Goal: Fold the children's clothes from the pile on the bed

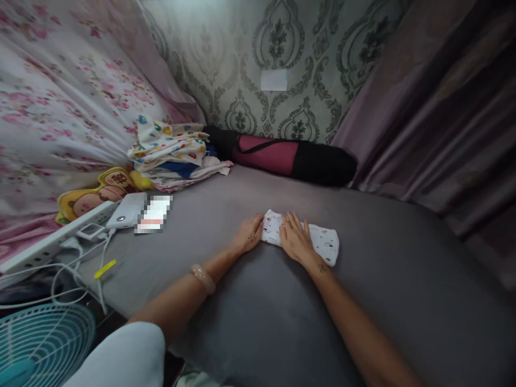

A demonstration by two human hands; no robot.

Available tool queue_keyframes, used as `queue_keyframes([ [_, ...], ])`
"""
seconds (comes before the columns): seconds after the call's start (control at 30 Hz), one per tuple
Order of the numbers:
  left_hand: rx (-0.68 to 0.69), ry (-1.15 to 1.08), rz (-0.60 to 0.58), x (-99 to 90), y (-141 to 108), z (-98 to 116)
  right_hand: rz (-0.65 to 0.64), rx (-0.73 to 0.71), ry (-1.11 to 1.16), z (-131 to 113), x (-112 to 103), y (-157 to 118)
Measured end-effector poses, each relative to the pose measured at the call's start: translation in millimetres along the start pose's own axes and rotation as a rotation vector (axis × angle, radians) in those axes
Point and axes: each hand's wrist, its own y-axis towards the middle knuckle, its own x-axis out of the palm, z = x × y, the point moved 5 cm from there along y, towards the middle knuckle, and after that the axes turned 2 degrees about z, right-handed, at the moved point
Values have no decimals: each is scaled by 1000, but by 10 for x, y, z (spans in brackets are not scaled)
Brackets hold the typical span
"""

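A small folded white cloth with a fine dark print (pixel 324 243) lies flat on the grey bed surface (pixel 250 317). My right hand (pixel 296 236) rests palm down on its left half, fingers spread. At the cloth's left end is my left hand (pixel 249 234), its fingers stretched out and the fingertips touching the edge. Part of the cloth is hidden beneath my right hand.
A pile of patterned clothes (pixel 171 148) and a long black and maroon bag (pixel 282 157) lie along the back. On the left are a power strip (pixel 60 236), white cables, a white device (pixel 128 210), a yellow cushion (pixel 94 196) and a teal fan (pixel 44 344).
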Motion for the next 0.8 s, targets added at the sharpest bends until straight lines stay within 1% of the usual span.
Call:
queue_keyframes([
  [0.1, -24, -4, 15, -3, -17, -31, -30, -15, 5, -70, 104, 31],
  [0.17, -35, 1, 11, -1, -22, -34, -42, -16, 5, -72, 170, 31],
  [0.27, -48, 2, 10, -9, -21, -23, -37, -18, -9, -47, 200, 31],
  [0.4, -88, -4, 16, -39, -20, -13, -67, -16, -11, -70, 135, 90],
  [0.5, -112, -23, 16, -58, -21, -7, 7, -41, -4, -190, 36, 164],
  [0.57, -119, -44, 25, -70, -19, -3, 43, -74, 16, -299, 23, 192],
  [0.67, -123, -61, 37, -82, -16, 5, -6, -103, 34, -420, 121, 188],
  [0.8, -134, -67, 38, -83, -17, 14, -46, -103, 17, -440, 225, 162],
])
